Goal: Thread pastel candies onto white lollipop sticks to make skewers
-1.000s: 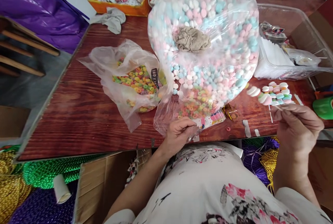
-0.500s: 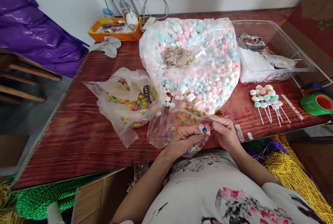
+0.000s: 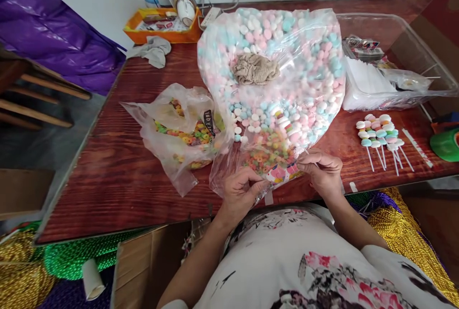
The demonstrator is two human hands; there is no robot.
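Observation:
My left hand (image 3: 241, 190) is closed in a pinch on the edge of a small printed clear wrapper (image 3: 280, 173) at the table's near edge. My right hand (image 3: 322, 171) is closed on the thin stick of a candy skewer (image 3: 287, 127), whose stacked pastel candies point up-left over a big clear bag of pink, blue and white candies (image 3: 287, 50). The two hands are close together, with the wrapper between them. A heap of coloured ring candies (image 3: 263, 157) lies just beyond them under clear plastic.
A smaller bag of coloured rings (image 3: 186, 129) sits left. Several finished skewers (image 3: 380, 132) lie right, near a green tape roll (image 3: 445, 144) and a clear plastic tray (image 3: 412, 36). A brown cloth (image 3: 255, 68) lies on the big bag. Green and gold bead strands (image 3: 71, 256) hang below the table.
My right hand came from the skewer pile on the right to the middle with one skewer and met my left hand at the wrapper. The view shifted slightly.

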